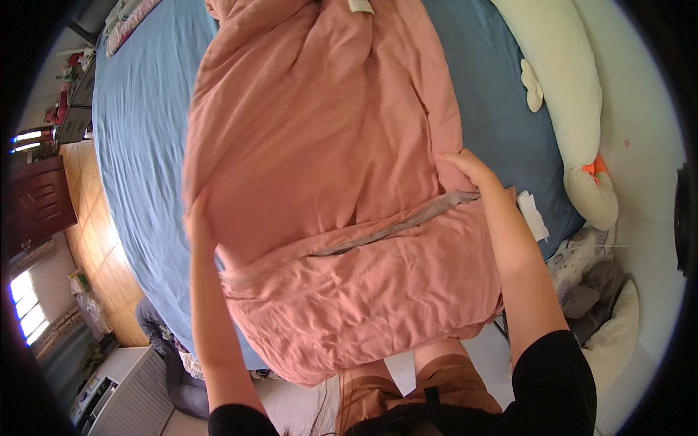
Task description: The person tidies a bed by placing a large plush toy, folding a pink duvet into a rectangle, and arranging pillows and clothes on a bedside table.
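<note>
A pink quilt (pixel 327 136) lies lengthwise over a bed with a blue fitted sheet (pixel 142 136). Its near part is folded over and hangs at the bed's near edge, with a grey-edged seam or opening (pixel 381 231) running across it. At the quilt's right edge my right hand (pixel 468 164) grips the fabric between thumb and fingers. My left hand (pixel 197 215) is at the left edge of the quilt, blurred, its fingers mostly hidden by the cloth, so its grip cannot be made out. A white label (pixel 360 6) shows at the quilt's far end.
Along the wall on the right lies a long pale plush pillow (pixel 572 98). White tissue (pixel 532 216) rests beside my right forearm. Dark cloth and a pale cushion (pixel 616 338) are at the lower right. A grey chair (pixel 185 381) and a white cabinet (pixel 128 392) stand lower left.
</note>
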`<state>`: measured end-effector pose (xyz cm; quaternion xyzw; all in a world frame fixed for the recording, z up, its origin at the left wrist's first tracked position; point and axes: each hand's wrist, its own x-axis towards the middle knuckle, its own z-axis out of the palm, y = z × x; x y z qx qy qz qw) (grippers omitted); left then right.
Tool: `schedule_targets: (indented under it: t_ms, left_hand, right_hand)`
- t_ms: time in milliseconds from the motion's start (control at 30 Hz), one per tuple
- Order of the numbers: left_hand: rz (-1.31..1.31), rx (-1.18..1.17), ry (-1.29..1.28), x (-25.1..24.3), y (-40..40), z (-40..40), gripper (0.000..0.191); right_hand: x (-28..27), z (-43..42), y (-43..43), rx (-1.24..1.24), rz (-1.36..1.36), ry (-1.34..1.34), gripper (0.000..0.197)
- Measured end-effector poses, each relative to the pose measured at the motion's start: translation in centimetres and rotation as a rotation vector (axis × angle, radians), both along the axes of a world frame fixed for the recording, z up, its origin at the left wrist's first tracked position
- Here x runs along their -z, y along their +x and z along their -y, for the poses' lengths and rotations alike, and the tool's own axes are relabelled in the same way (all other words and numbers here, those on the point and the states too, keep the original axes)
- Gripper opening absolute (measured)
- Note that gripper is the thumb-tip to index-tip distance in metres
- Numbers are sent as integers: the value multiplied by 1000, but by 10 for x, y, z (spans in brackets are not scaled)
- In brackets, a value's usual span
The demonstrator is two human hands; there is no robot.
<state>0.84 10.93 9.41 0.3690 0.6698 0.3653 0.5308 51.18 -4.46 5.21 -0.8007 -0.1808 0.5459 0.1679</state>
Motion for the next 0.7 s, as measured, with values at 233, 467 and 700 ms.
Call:
schedule_targets:
  t_ms: [233,467,700]
  left_hand:
    - [-129,-175,8,-27,-187,123,58]
    - [-672,-57,-541,108,-251,221,49]
    - [-868,312,15,61,-69,18,77]
  right_hand:
    - [-23,37,2,-255,-255,-82,66]
    - [-4,41,-6,-561,-74,-140,75]
    - [37,-55,-16,39,-99,256,96]
